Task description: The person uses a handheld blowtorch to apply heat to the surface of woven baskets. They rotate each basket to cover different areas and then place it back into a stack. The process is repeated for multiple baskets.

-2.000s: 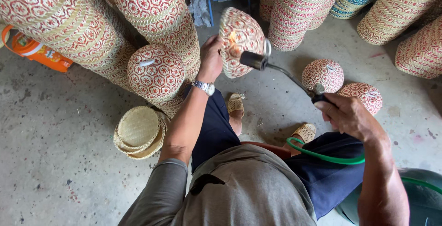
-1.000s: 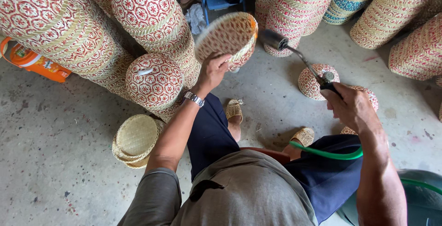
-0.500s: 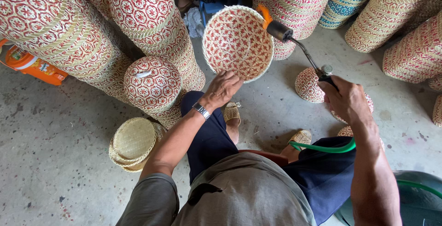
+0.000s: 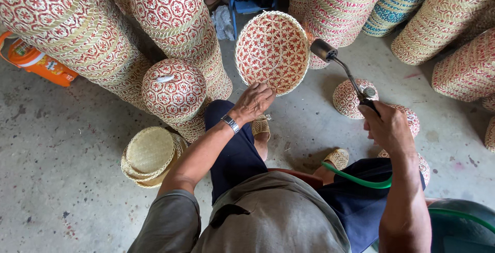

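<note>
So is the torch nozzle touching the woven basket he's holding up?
Cannot tell. In the head view the torch nozzle sits right at the rim of the woven basket, with no plain gap or contact visible.

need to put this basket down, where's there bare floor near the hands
Bare concrete floor lies left of the stacked plain lids, and between the domed lids and the tall stacks at right. It is crowded around the left stacks, beside the held basket.

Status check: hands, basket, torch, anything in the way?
Left hand grips woven basket by its rim, inside facing up. Right hand holds gas torch, nozzle beside rim. Nothing between.
</note>
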